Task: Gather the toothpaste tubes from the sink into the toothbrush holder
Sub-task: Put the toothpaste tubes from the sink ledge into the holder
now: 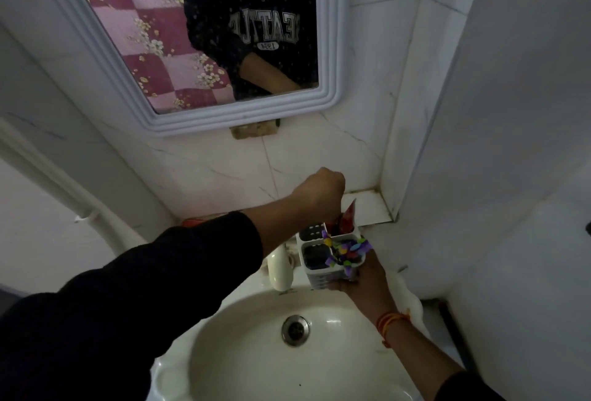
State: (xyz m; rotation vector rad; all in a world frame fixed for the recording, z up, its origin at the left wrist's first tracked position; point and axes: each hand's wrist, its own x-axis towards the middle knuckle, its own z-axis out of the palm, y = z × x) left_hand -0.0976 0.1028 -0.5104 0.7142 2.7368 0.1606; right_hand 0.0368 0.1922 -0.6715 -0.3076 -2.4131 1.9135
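Observation:
A white toothbrush holder (315,276) with several compartments stands at the back right rim of the sink (243,365). My right hand (364,279) grips its lower right side. A red toothpaste tube (348,216) stands upright in the far compartment. Directly above it, my left hand (321,189) is a closed fist with its fingers on the tube's top end. A purple, multicoloured tube or packet (347,250) sticks out of the near right compartment. The sink basin holds no tubes that I can see.
A cream tap (280,272) rises just left of the holder. The drain (295,330) lies in the basin's middle. A white-framed mirror (224,33) hangs above, and a tiled ledge (371,208) sits behind the holder. A wall corner closes in on the right.

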